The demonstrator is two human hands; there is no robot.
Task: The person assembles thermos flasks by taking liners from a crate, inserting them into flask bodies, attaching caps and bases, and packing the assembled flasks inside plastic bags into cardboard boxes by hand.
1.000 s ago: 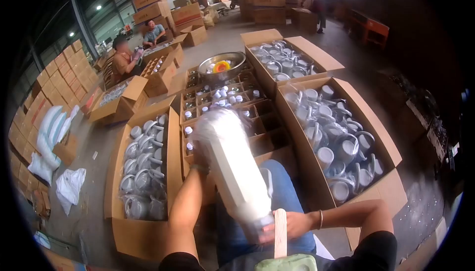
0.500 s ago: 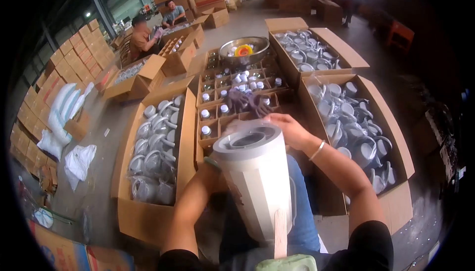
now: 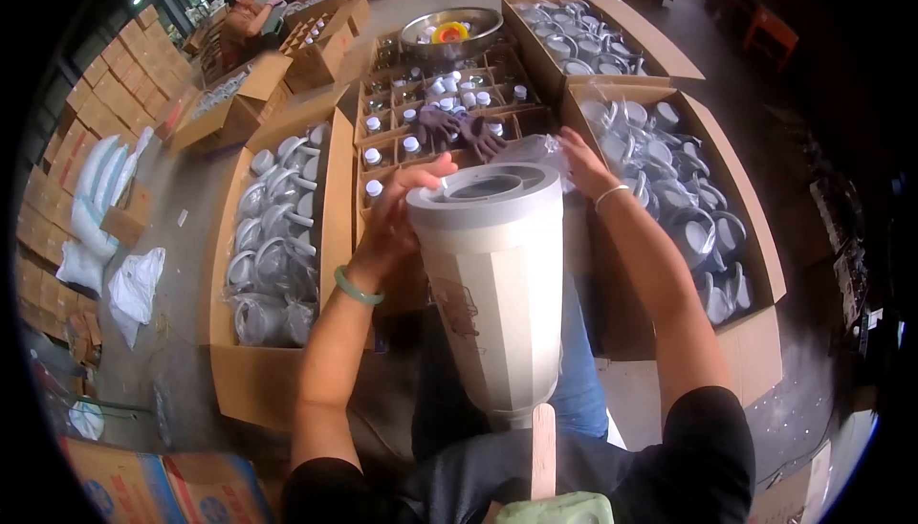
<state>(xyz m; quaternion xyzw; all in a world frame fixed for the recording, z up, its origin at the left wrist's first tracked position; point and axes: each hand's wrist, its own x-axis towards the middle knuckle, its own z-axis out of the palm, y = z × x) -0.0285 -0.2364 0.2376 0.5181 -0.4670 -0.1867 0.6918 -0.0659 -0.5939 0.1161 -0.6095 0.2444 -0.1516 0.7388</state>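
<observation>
A big pale faceted cup with a grey ring-shaped lid fills the middle of the view, close to the camera, with a brown printed figure on its side. My left hand, below which a green bangle sits, is beside the lid's left edge. Its fingers are curled, and whatever they hold is hidden behind the cup. On the other side, my right hand has its fingers on a crumpled clear plastic bag just behind the lid. Dark purple gloves lie over the divided carton of white-capped bottles.
Cartons of plastic-wrapped grey handled lids stand left and right, with another carton farther back. A metal bowl rests on the bottle carton. Stacked boxes and two people are at the far left. A wooden stick shows below.
My left hand has risen from low behind the cup to beside its lid. My right hand has moved slightly right and up with the plastic. The view has tilted down.
</observation>
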